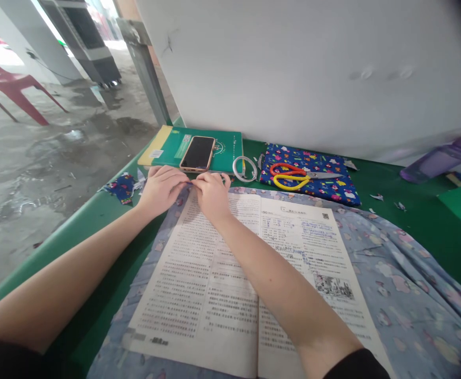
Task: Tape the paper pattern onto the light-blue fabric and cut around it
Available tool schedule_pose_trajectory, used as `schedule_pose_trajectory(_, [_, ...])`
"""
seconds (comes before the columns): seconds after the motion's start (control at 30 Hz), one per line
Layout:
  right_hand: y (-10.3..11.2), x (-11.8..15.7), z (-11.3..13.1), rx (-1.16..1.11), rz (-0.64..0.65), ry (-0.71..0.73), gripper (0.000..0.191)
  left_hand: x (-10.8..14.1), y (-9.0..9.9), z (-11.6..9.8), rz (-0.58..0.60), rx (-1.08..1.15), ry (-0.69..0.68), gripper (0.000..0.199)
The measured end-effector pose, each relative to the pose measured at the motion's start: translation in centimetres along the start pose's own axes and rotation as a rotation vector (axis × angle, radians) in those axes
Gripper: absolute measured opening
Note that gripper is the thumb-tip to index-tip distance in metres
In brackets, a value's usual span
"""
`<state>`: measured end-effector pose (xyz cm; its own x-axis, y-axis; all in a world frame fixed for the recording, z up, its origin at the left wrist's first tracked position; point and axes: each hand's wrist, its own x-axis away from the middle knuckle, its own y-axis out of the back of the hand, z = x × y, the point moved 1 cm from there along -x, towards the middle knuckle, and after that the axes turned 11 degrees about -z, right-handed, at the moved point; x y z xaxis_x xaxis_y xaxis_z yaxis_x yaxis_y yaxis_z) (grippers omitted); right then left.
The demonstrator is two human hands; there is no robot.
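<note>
An open printed book (230,263) lies face up on a larger piece of patterned cloth (400,273), whose pale blue side shows. At the book's top left corner, my left hand (163,187) is closed, its fingertips pinching the cloth's edge. Close beside it, my right hand (212,195) pinches the same edge, and a bit of dark blue shows between the fingertips. The fingers hide most of that corner. My right forearm crosses over the pages.
Behind my hands, a phone (198,153) rests on a green book (171,142). Right of it are a clear ring-shaped coil (244,179) and scissors (293,176) on folded blue cloth (333,195). Cloth scraps (120,188) lie left. A purple bottle (431,162) lies tilted by the white wall (293,68).
</note>
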<state>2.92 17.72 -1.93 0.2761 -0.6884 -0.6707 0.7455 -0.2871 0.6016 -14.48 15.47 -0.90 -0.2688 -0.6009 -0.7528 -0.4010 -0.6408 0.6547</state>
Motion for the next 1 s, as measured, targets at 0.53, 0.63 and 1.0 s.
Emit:
schedule_pose_trajectory(0.53, [0.69, -0.11, 0.26, -0.034, -0.036, -0.03, 0.01, 0.06, -0.12, 0.72, 0.005, 0.191, 0.382, 0.022])
schedule_pose_trajectory(0.63, [0.37, -0.13, 0.19, -0.028, 0.02, -0.003, 0.016, 0.07, -0.1, 0.76, 0.039, 0.279, 0.379, 0.021])
schedule_pose_trajectory(1.0, [0.0, -0.2, -0.05, -0.061, 0.04, -0.095, 0.017, -0.04, 0.07, 0.29, 0.054, 0.409, 0.365, 0.023])
